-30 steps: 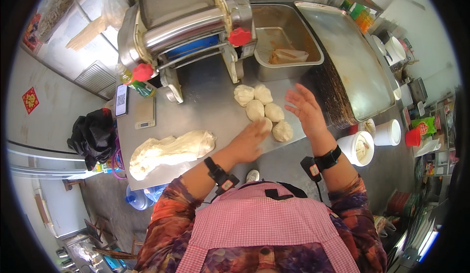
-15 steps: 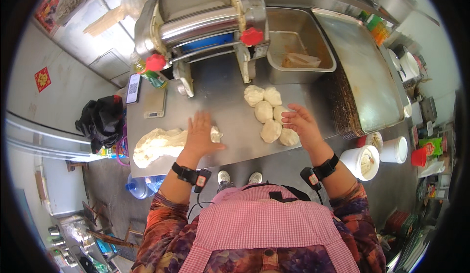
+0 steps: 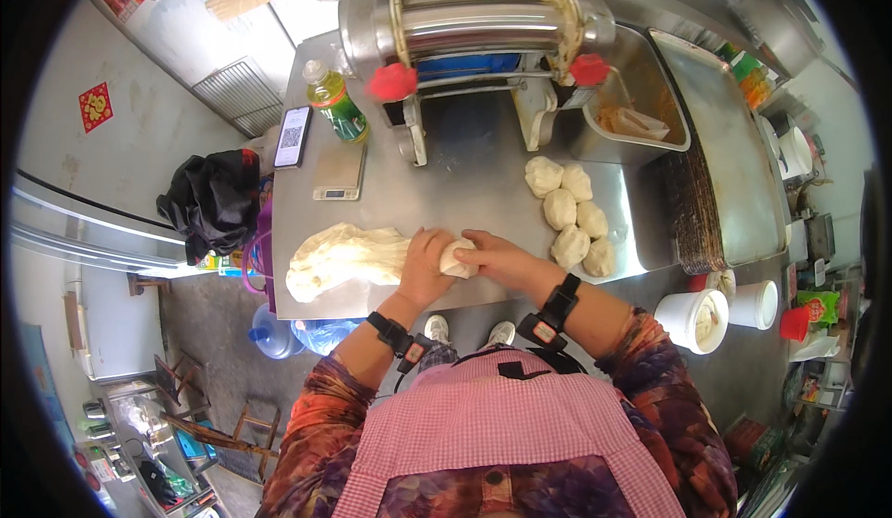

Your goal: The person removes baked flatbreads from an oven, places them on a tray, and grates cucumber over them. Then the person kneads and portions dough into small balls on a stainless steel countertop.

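A long, pale strip of dough (image 3: 339, 260) lies on the metal table near its front left edge. At the strip's right end, my left hand (image 3: 428, 263) is closed around the dough. A rounded end piece of dough (image 3: 458, 259) shows between my two hands. From the right, my right hand (image 3: 496, 259) grips that piece, thumb and fingers on its side. Whether the piece still joins the strip is hidden under my left hand. Several round dough balls (image 3: 560, 209) sit together in a cluster to the right, apart from my hands.
A steel dough roller machine (image 3: 483, 21) with red knobs stands at the back. Left of it are an oil bottle (image 3: 336, 102), a small scale (image 3: 340, 172) and a phone (image 3: 292, 137). A steel basin (image 3: 664, 100) and stacked trays (image 3: 734, 165) stand at right.
My right hand has moved left from beside the dough balls to the strip's end and taken hold there. My left hand has closed on the dough. The view has shifted.
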The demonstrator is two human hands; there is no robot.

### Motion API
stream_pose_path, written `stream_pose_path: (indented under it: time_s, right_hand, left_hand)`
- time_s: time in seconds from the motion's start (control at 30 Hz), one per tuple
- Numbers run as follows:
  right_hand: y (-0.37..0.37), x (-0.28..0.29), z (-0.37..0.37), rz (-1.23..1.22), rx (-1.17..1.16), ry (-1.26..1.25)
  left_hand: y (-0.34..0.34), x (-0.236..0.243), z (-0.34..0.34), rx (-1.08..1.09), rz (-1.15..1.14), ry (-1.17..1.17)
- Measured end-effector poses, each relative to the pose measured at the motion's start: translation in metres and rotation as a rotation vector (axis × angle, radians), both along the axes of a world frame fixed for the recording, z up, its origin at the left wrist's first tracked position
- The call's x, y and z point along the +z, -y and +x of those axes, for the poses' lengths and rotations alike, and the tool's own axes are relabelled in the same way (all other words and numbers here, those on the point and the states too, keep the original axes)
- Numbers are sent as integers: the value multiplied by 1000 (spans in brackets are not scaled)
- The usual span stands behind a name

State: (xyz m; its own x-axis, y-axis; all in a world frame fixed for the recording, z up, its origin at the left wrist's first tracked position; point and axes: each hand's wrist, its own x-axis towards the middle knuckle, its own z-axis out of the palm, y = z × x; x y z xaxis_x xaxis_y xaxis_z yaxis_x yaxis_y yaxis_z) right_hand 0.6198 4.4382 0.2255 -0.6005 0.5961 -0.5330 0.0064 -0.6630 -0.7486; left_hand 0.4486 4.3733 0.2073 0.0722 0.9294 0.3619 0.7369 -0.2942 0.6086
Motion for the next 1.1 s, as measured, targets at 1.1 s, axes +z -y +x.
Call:
stream_pose_path:
  time_s: [1.1]
  right_hand:
    - [39, 72, -5, 77, 159, -83]
  left_hand:
    - [-42, -5, -18, -226, -44, -105]
